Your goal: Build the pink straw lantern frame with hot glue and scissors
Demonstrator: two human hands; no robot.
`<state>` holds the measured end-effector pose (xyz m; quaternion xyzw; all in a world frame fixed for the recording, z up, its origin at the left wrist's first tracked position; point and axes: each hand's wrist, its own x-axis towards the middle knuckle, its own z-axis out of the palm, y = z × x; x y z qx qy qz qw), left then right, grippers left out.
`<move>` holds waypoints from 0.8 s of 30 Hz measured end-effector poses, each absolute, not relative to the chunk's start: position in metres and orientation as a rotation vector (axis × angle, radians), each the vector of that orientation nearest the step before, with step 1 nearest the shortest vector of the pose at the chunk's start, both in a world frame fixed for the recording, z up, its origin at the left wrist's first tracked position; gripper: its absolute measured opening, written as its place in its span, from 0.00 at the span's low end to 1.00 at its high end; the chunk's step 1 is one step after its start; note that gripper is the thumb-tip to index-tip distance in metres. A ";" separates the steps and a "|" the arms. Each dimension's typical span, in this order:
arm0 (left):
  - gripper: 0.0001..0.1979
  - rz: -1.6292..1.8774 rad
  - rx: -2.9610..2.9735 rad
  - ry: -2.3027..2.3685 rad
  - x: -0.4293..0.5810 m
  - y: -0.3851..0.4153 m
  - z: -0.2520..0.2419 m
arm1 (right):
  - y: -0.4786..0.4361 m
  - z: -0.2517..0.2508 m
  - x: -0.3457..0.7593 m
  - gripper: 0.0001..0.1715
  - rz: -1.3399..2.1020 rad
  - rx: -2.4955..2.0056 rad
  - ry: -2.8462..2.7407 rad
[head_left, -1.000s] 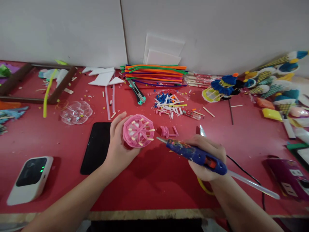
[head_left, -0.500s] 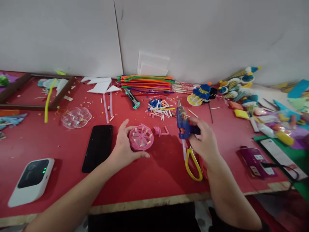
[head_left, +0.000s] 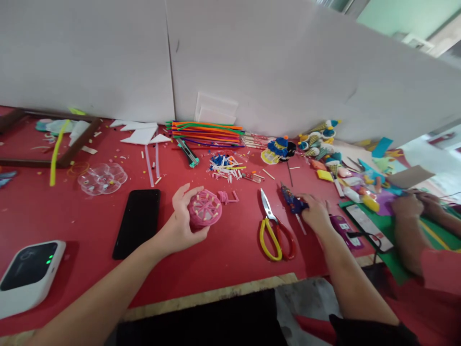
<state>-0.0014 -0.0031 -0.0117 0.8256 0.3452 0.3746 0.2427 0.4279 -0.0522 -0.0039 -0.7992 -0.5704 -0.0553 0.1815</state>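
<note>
My left hand (head_left: pixel 183 221) is closed round a round pink craft piece (head_left: pixel 205 207), with spokes and small pale pegs on its top. Just beyond it lie short pink pieces (head_left: pixel 227 196) on the red table. On the right, my right hand (head_left: pixel 314 214) grips the handle of a blue glue gun (head_left: pixel 293 201), which is low at the tabletop with its nozzle pointing away and a clear glue stick out of its back. Scissors (head_left: pixel 272 228) with one yellow and one red handle lie between my hands, blades half covering nothing.
A black phone (head_left: pixel 137 223) and a white device (head_left: pixel 32 276) lie at the left. Pipe cleaners (head_left: pixel 207 133), a box cutter (head_left: pixel 187 151) and cut bits (head_left: pixel 226 166) are along the back. A purple box (head_left: pixel 345 230) with a cable sits right, near another person's hands (head_left: pixel 408 206).
My right hand has carried the glue gun right and down to the table, uncovering the scissors. The view has turned right, showing another person's arms. My left hand still holds the pink piece.
</note>
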 end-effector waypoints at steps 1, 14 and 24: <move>0.48 1.019 2.274 0.956 -0.002 -0.003 -0.012 | -0.052 0.001 0.422 0.25 -0.197 -2.256 -1.610; 0.70 1.012 2.218 1.092 -0.007 0.006 -0.027 | 0.003 0.017 0.263 0.07 0.238 -1.709 -2.371; 0.51 1.024 2.316 1.179 -0.002 -0.005 -0.013 | 0.001 0.018 0.260 0.09 0.298 -1.565 -2.109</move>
